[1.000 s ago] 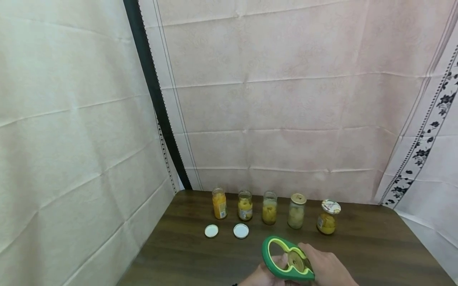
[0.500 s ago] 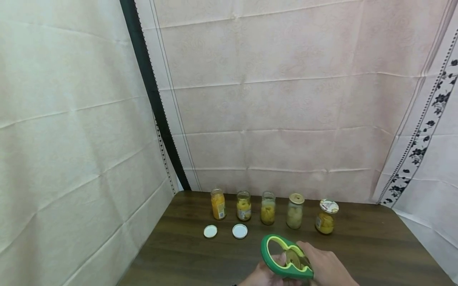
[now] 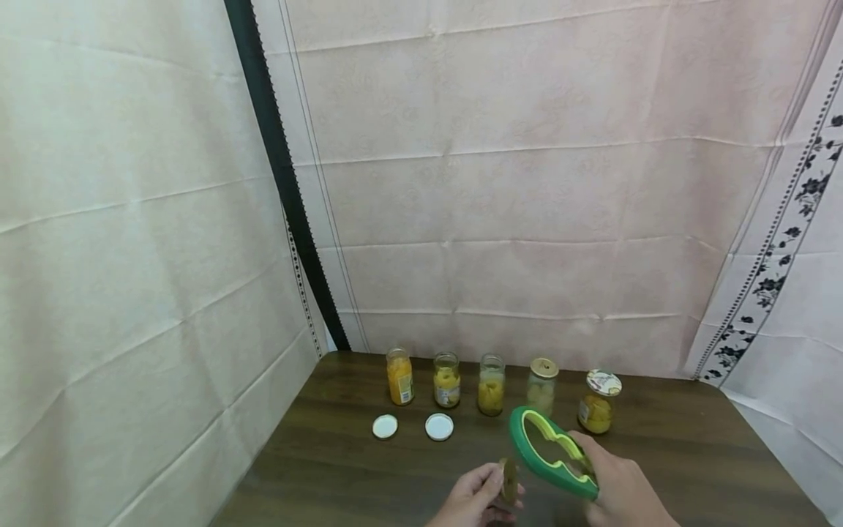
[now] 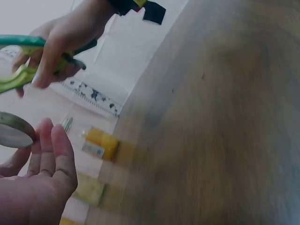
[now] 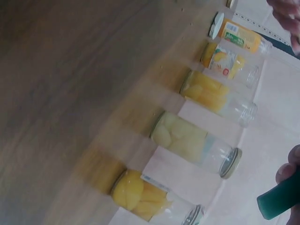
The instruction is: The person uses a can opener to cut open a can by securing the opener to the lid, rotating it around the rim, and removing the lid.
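Observation:
My left hand (image 3: 469, 499) pinches a gold jar lid (image 3: 509, 481) on edge between thumb and fingers, above the table. In the left wrist view the lid (image 4: 18, 130) shows its pale inner side. To its right, my right hand (image 3: 622, 487) grips a green jar opener (image 3: 552, 474) with a lime-green scalloped inside. The opener's loop points up and left, apart from the lid. Behind it stands a jar of pale fruit (image 3: 542, 391) with a gold lid on. An open jar of yellow fruit (image 3: 491, 389) is to that jar's left.
Further left are an open jar with orange contents (image 3: 399, 382) and another open yellow jar (image 3: 447, 386). Two white lids (image 3: 385, 426) lie in front of them. A jar with a patterned lid (image 3: 596, 413) ends the row at right. Cloth (image 3: 514, 190) hangs behind the brown table (image 3: 342, 468).
The gold lid was inside the opener's loop; now it is out, held in my left hand. My right hand and the opener have moved right and slightly up, away from the left hand.

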Available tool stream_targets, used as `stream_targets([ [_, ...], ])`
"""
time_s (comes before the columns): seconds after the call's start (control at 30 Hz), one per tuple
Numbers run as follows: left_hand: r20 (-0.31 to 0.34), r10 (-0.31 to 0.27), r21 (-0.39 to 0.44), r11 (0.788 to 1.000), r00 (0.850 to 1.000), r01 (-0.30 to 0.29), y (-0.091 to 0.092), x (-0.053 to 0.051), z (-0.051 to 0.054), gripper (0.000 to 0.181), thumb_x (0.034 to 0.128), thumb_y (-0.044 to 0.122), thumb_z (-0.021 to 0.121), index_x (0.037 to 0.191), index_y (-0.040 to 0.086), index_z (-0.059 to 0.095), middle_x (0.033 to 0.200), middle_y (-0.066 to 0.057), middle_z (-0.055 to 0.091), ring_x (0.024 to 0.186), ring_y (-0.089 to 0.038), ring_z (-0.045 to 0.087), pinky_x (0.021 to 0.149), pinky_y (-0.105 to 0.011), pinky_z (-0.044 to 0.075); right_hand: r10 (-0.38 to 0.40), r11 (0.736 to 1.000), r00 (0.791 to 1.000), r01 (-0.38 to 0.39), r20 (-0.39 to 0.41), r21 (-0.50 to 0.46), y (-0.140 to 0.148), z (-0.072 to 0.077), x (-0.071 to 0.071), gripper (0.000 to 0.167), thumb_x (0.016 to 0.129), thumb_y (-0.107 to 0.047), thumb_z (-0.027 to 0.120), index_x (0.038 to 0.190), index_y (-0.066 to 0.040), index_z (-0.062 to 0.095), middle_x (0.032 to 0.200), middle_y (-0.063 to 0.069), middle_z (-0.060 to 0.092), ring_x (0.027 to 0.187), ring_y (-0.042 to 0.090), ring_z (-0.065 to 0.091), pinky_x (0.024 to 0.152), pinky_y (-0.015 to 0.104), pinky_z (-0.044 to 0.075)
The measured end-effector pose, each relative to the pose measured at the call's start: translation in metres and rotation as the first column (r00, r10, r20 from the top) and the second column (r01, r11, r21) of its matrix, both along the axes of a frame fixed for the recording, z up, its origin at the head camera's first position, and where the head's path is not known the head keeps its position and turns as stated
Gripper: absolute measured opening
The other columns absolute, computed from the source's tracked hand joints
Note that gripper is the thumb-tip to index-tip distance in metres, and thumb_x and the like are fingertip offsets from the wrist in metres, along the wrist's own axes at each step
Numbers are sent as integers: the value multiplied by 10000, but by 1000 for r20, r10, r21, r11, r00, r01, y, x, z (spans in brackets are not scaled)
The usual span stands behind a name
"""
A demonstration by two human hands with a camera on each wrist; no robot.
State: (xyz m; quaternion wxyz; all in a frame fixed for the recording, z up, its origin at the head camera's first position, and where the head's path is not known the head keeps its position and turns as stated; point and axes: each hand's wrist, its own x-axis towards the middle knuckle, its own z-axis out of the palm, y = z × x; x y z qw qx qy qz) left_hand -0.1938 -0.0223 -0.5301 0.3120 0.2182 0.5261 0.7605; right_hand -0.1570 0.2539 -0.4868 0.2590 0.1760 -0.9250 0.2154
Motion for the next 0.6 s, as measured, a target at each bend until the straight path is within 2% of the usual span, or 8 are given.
stream_targets([
  [0.07,-30,66,-35,997,997,-67,-7,-2,-2,559,1118,432,554,1473,0,563,1223,11,731,1009,-51,713,860,-214,606,-35,999,999,35,25,4,3,2,0,801,557,86,826,1310,-118,644,858,-197,579,647,-86,402,562,213,402],
  [0.17,-77,149,-99,983,986,-156,-18,-4,-4,557,1106,381,597,1484,-27,563,1257,-75,736,974,-77,715,825,-226,605,-82,997,992,82,97,4,8,4,0,826,543,100,803,1322,-119,635,837,-159,552,640,-49,398,576,220,389],
  [0.3,-135,198,-158,963,971,-218,-27,-7,-7,564,1093,300,641,1490,-86,537,1265,-125,727,984,-98,710,829,-226,595,-108,994,985,108,134,7,12,3,-1,836,539,92,800,1329,-115,624,843,-125,546,648,-29,405,583,228,389],
  [0.4,-175,223,-208,944,959,-258,-29,-11,-9,532,1065,237,686,1453,-106,566,1231,-113,720,1005,-114,697,855,-233,598,-101,995,990,100,96,8,12,0,-3,831,525,85,802,1315,-106,628,846,-131,544,654,-42,399,581,224,386],
  [0.47,-230,212,-262,927,950,-270,-30,-20,-16,523,1045,231,715,1440,-86,589,1210,-90,720,1010,-116,698,869,-253,608,-103,995,991,102,87,10,11,-1,-4,828,527,78,807,1313,-106,624,851,-130,550,659,-46,400,581,225,389],
  [0.53,-285,164,-323,911,945,-255,-32,-39,-41,541,1020,323,753,1457,32,621,1204,-30,706,1006,-92,686,860,-253,606,-114,993,985,115,127,7,10,-1,-4,835,551,74,817,1339,-100,602,853,-108,573,660,-27,420,586,235,401],
  [0.57,-319,129,-364,898,939,-247,-33,-45,-47,554,1005,378,765,1458,89,631,1194,-5,692,988,-75,674,844,-249,597,-125,992,981,126,148,2,11,-2,-4,839,566,71,821,1352,-100,582,848,-93,582,659,-18,430,587,240,407],
  [0.6,-351,98,-406,880,931,-246,-34,-47,-47,546,998,380,772,1457,117,635,1170,7,673,964,-70,662,823,-250,589,-138,990,972,142,189,-4,11,-2,-4,836,595,62,824,1371,-97,556,851,-70,595,662,4,446,594,246,414],
])
